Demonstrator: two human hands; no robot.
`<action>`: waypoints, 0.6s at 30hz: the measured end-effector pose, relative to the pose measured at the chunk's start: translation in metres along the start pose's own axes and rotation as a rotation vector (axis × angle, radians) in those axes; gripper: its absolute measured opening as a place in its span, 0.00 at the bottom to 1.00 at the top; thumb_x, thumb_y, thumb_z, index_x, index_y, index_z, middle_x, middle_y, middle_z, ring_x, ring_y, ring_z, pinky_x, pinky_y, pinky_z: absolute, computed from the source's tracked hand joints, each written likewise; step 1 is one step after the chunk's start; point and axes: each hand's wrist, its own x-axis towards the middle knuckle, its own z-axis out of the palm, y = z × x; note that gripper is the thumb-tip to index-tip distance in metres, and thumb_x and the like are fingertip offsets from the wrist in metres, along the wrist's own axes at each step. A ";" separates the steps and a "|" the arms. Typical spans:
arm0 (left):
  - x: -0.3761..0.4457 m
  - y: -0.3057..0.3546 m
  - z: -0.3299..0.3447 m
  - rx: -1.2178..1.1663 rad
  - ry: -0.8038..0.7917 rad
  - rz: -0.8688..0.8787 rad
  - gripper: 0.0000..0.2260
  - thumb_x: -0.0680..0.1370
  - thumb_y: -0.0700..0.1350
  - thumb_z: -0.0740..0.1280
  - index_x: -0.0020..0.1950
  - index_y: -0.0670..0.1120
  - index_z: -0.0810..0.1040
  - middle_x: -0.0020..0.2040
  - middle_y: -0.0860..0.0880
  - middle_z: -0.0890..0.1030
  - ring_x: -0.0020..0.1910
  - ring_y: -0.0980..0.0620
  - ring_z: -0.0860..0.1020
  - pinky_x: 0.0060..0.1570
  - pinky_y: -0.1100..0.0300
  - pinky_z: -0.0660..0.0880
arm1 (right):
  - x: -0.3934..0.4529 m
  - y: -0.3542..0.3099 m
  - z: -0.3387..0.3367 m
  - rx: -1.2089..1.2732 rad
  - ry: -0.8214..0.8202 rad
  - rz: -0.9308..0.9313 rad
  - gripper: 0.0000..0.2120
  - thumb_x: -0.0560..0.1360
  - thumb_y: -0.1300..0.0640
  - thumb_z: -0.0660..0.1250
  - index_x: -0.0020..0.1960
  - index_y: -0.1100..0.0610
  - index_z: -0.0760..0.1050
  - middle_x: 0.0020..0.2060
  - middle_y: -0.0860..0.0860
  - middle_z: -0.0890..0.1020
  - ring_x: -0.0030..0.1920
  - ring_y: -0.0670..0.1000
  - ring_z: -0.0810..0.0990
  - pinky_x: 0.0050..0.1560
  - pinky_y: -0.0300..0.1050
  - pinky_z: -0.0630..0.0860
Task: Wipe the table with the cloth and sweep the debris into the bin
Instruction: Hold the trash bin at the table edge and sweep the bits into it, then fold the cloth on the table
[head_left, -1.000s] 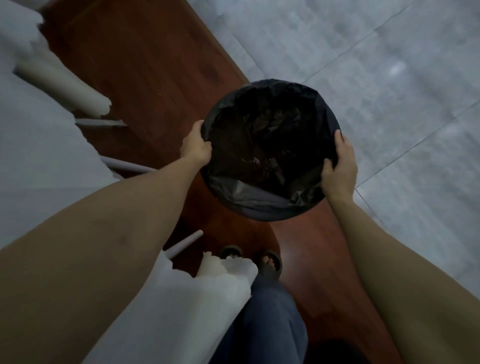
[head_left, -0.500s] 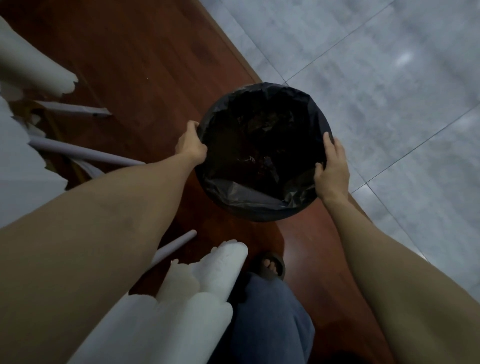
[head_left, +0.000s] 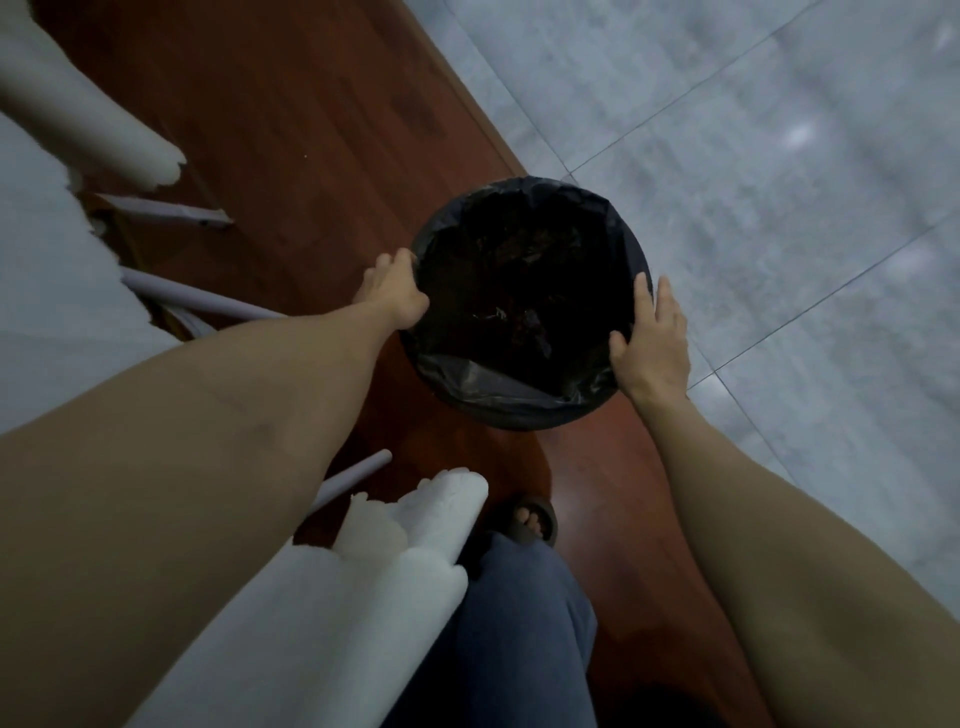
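Observation:
The round bin (head_left: 524, 405), lined with a black bag, is low over the red-brown wooden floor near its border with the grey tiles. Dark scraps lie inside it. My left hand (head_left: 395, 291) holds the bin's left rim, thumb at the edge and fingers down the outside. On the right rim my right hand (head_left: 652, 338) has its thumb hooked at the liner and its fingers laid along the outer wall. The cloth is not in view.
A white table top (head_left: 47, 322) with padded white edges (head_left: 415, 540) and grey metal legs (head_left: 208, 299) fills the left side. My blue trouser leg (head_left: 519, 623) and sandalled foot (head_left: 530, 519) are below the bin. Grey tiles (head_left: 779, 156) spread to the right.
The bin has sunk lower toward the floor and a little to the right, both hands staying on its rim. My right fingers have straightened along its side.

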 end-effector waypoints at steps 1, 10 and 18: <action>-0.009 0.003 -0.007 0.015 -0.018 0.027 0.24 0.80 0.44 0.65 0.75 0.48 0.62 0.73 0.43 0.63 0.70 0.39 0.64 0.65 0.46 0.69 | -0.006 -0.004 -0.010 -0.012 -0.017 -0.007 0.34 0.79 0.57 0.62 0.80 0.51 0.50 0.79 0.54 0.52 0.77 0.60 0.53 0.75 0.58 0.60; -0.135 0.039 -0.109 0.033 -0.007 0.224 0.24 0.81 0.49 0.63 0.76 0.48 0.62 0.73 0.44 0.64 0.71 0.41 0.63 0.64 0.47 0.68 | -0.075 -0.061 -0.141 -0.078 -0.060 -0.087 0.32 0.80 0.51 0.60 0.80 0.54 0.51 0.79 0.55 0.53 0.78 0.61 0.51 0.76 0.55 0.53; -0.269 0.040 -0.219 -0.135 0.128 0.452 0.21 0.81 0.50 0.64 0.74 0.49 0.66 0.71 0.46 0.69 0.71 0.44 0.67 0.67 0.47 0.69 | -0.149 -0.144 -0.255 -0.025 -0.004 -0.198 0.29 0.81 0.49 0.60 0.78 0.58 0.56 0.77 0.56 0.59 0.77 0.60 0.55 0.76 0.55 0.56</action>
